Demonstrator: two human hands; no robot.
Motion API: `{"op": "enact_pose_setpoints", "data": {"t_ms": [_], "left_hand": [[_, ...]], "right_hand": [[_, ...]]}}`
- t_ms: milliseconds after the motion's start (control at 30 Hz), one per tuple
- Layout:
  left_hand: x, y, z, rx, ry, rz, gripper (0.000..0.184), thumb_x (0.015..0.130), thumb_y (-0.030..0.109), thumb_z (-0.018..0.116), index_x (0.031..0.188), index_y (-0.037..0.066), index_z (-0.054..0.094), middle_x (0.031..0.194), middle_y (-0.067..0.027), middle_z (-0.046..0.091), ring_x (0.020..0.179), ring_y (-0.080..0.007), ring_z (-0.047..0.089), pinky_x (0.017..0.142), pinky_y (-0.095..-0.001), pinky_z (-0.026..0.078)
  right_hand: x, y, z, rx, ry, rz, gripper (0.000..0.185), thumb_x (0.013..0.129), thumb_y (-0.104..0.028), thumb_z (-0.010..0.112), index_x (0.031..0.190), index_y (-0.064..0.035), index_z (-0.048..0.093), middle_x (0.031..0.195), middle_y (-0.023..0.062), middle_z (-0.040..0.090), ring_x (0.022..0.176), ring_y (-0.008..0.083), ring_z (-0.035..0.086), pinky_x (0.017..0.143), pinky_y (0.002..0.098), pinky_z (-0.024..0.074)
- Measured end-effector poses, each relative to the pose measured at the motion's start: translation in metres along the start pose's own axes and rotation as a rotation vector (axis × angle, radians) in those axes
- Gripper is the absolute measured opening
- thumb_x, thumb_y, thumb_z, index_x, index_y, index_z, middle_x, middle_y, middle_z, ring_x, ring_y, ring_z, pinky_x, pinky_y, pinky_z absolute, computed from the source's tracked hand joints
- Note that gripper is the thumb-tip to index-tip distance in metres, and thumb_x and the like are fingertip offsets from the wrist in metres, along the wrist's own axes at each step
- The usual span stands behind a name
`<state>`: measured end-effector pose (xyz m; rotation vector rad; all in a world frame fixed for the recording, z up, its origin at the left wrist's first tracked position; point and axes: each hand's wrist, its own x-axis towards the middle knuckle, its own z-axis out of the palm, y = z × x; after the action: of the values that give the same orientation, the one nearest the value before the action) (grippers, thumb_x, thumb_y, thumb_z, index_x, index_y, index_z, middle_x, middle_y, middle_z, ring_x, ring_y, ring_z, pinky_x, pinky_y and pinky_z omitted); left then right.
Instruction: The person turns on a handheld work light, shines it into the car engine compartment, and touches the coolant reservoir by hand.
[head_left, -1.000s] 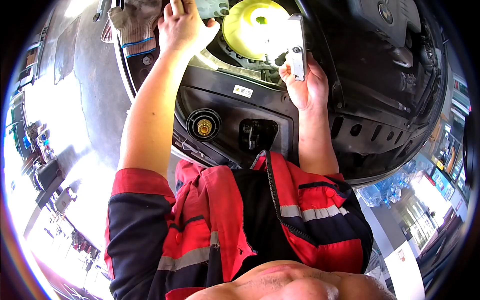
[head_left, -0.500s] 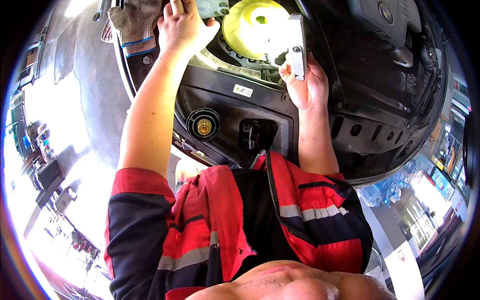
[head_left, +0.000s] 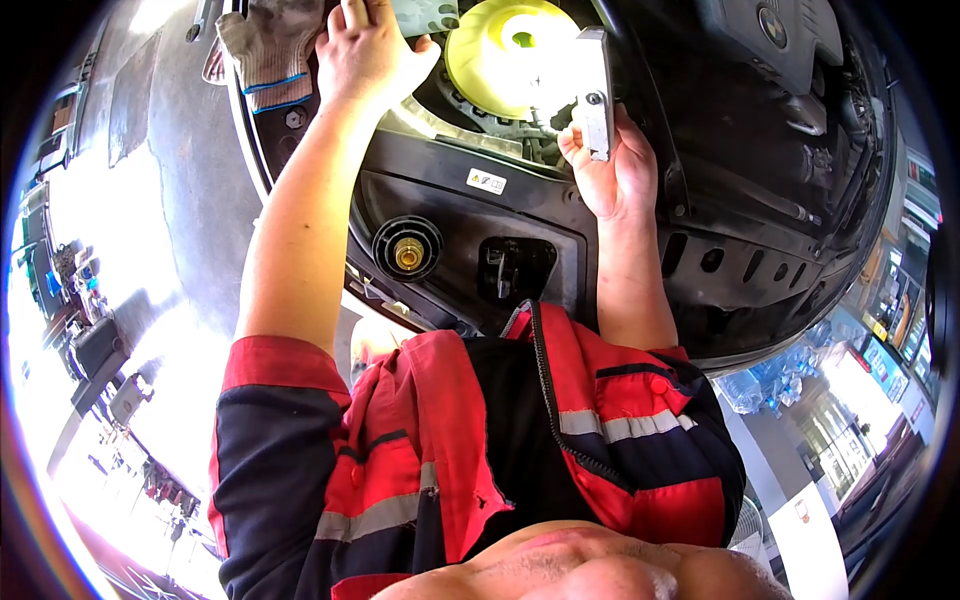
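My left hand [head_left: 365, 55] rests at the top of the engine bay with its fingers spread, beside a pale spotted sheet [head_left: 425, 16]. In my right hand [head_left: 618, 170] is a lit work lamp [head_left: 597, 100], a slim metallic body held upright between the fingers. Its glare falls on a round yellow-green part [head_left: 490, 60] between my hands and washes out some detail there. Below lie the black front panel [head_left: 420, 190] with a white warning label [head_left: 486, 181] and a round black fitting with a brass centre [head_left: 408, 254].
Work gloves [head_left: 265, 60] with blue edging lie on the car's edge, left of my left hand. A dark engine cover [head_left: 770, 40] is at the upper right. Plastic bottles [head_left: 765, 380] stand beyond the car at the right. Blurred equipment lines the far left.
Both hands and the lamp hold the same places. By the left side of the red jacket, the cloth has shifted and a pale patch now shows beneath the car's edge.
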<state>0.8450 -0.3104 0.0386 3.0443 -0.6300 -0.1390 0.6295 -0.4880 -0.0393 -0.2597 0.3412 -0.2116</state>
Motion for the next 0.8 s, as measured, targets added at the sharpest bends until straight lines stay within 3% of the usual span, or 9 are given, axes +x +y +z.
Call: {"op": "enact_pose_setpoints", "data": {"t_ms": [567,667,800], "left_hand": [[0.0,0.001,-0.003,0.01,-0.027,-0.009,0.099,0.082,0.042,0.064,0.151,-0.006,0.011,0.157,-0.0258,0.019,0.144,-0.0376,0.024,0.118,-0.0453,0.024],[0.0,0.002,-0.003,0.01,-0.023,-0.007,0.099,0.082,0.042,0.065,0.151,-0.006,0.012,0.156,-0.0257,0.02,0.144,-0.0375,0.024,0.118,-0.0452,0.025],[0.0,0.001,-0.002,0.005,-0.012,0.003,0.099,0.082,0.042,0.065,0.151,-0.006,0.012,0.156,-0.0255,0.02,0.144,-0.0374,0.024,0.118,-0.045,0.025]], "right_hand": [[0.001,0.0,-0.002,0.02,-0.03,0.012,0.031,0.1,-0.022,0.047,0.123,-0.0076,0.061,0.115,0.0071,0.069,0.103,0.0207,0.063,0.088,0.0401,0.0435],[-0.002,0.003,0.02,-0.031,0.105,-0.029,0.026,0.099,-0.02,0.047,0.114,-0.0033,0.062,0.097,0.0084,0.063,0.086,0.0192,0.055,0.089,0.0386,0.0407],[-0.003,0.004,0.024,-0.078,0.118,-0.041,0.027,0.1,-0.021,0.046,0.113,-0.0037,0.062,0.095,0.0083,0.062,0.085,0.0191,0.055,0.089,0.0392,0.0398]]}}
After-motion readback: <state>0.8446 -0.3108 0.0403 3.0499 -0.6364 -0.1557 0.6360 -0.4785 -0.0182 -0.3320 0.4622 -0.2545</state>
